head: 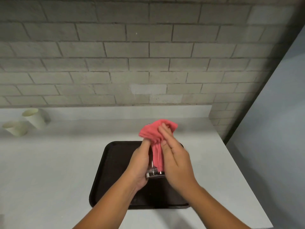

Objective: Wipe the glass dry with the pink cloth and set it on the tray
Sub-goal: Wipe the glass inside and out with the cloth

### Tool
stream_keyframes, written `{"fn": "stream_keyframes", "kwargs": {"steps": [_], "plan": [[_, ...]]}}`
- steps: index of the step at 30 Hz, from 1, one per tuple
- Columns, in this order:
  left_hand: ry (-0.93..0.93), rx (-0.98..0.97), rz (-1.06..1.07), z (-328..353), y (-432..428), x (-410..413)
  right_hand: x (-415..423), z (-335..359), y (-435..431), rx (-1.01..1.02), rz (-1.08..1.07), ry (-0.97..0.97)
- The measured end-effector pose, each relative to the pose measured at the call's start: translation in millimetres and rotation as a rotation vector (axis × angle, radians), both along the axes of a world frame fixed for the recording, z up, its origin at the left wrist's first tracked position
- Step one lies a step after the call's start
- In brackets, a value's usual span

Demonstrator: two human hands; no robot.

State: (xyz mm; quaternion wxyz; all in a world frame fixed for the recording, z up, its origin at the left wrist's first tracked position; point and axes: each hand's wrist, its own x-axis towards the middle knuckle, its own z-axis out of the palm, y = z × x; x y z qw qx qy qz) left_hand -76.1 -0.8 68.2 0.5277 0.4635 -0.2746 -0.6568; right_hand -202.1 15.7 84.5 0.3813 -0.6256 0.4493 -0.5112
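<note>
- I am seeing the left hand [140,164] gripping the glass [155,174] above the tray [113,164].
- The right hand [178,162] is pressing the pink cloth [152,132] against it, fingers [165,133] straight.

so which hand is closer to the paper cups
Left. The left hand holds the glass, right of the paper cups; the right hand presses the cloth even farther right.

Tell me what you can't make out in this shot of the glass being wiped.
1. Glass, head view: walls and rim are covered by the left hand, right hand and pink cloth. Only the base shows, so wet or dry is unclear.
2. Tray, head view: its middle and near right part lie behind the hands and forearms.
3. Pale cups, head view: blurred at far left; contents not visible.
</note>
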Motion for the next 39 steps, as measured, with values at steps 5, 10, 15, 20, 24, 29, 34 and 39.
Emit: {"fn": "stream_keyframes", "kwargs": {"steps": [5, 10, 15, 20, 24, 29, 34, 39], "plan": [[0.023, -0.032, 0.009, 0.1, 4.2, -1.2, 1.3, -1.7, 7.6, 0.055, 0.020, -0.019], [0.011, -0.011, 0.081, -6.4, -0.3, 2.1, 2.5, -9.6, 10.4, 0.048, 0.051, 0.011], [-0.008, 0.012, 0.218, -0.7, -8.4, 4.1, 7.3, -9.3, 21.1, 0.044, 0.069, -0.007], [0.286, 0.103, 0.177, 5.0, -13.8, 3.7, 4.0, -25.0, 25.5, -0.199, 0.054, 0.156], [0.255, 0.081, 0.146, 2.3, -10.3, -1.2, 9.8, -14.3, 22.4, -0.138, -0.023, 0.000], [0.284, 0.098, 0.135, 0.0, -13.1, -2.5, 2.5, -22.5, 11.6, -0.242, 0.040, 0.168], [0.092, 0.082, 0.118, 12.8, -13.5, -1.0, 1.5, -17.0, 5.8, -0.015, 0.034, 0.046], [0.084, 0.068, 0.147, 6.8, -13.3, -1.0, -4.3, -14.4, -6.8, 0.109, 0.110, -0.007]]}}
